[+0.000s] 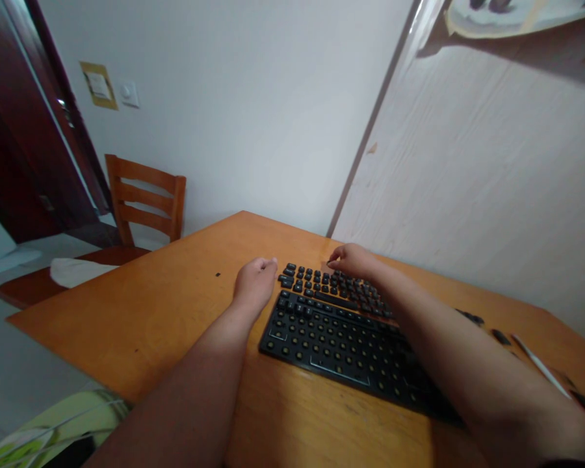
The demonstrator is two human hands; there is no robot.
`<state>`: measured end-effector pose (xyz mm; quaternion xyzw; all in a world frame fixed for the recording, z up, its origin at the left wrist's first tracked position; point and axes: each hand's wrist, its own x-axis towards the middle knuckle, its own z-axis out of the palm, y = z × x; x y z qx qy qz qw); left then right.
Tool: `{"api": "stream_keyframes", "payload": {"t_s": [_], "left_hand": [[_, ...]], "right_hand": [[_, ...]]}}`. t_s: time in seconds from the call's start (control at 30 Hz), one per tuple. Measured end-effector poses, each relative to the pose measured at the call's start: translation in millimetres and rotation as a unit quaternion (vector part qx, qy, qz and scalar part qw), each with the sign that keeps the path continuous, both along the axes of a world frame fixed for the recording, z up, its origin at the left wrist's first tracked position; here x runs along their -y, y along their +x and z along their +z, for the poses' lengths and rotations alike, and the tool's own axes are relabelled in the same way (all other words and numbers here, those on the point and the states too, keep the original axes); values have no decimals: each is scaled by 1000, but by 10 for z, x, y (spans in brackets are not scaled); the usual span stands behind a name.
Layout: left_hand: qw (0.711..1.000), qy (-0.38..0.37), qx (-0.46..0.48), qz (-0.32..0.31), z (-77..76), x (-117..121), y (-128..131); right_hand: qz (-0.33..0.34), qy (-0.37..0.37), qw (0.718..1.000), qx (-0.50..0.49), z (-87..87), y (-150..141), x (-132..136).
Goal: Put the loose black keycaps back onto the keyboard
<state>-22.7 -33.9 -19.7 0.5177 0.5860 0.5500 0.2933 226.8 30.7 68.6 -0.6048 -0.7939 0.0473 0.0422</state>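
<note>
A black keyboard (322, 338) lies on the wooden table with most of its keycaps off, so its bare switches show. Beyond it, loose black keycaps (316, 279) are laid out in rows. My right hand (353, 260) is over the far edge of these rows, thumb and fingers pinched on a small dark piece that looks like a keycap. To the left of the rows, my left hand (254, 283) rests by the table with its fingers curled closed. What it holds, if anything, is hidden. My right forearm covers the keyboard's right part.
One small dark piece (218, 274) lies alone left of my left hand. At the right are more black pieces (501, 337) and a thin white stick (541, 365). A wooden chair (146, 201) stands at the table's left; a wall (253, 117) rises behind.
</note>
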Motion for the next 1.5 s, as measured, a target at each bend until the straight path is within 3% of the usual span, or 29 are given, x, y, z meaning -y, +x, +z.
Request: {"api": "stream_keyframes", "payload": {"t_s": [0.2,0.33,0.47,0.9,1.5], "left_hand": [[1000,-4,-3,6,17,7,11],[1000,-4,-5,4,18,-2,17],[1000,-2,-2,2,18,-6,16],[1000,-9,6,4,5,-2,26],[1000,-2,0,0,-10,-9,34]], "right_hand": [[45,-6,999,-25,161,-89,655],[102,3,995,2,149,-162,1088],[112,13,993,36,100,-224,1325],[100,26,990,92,6,-295,1445],[82,29,992,88,-35,-323,1452]]}}
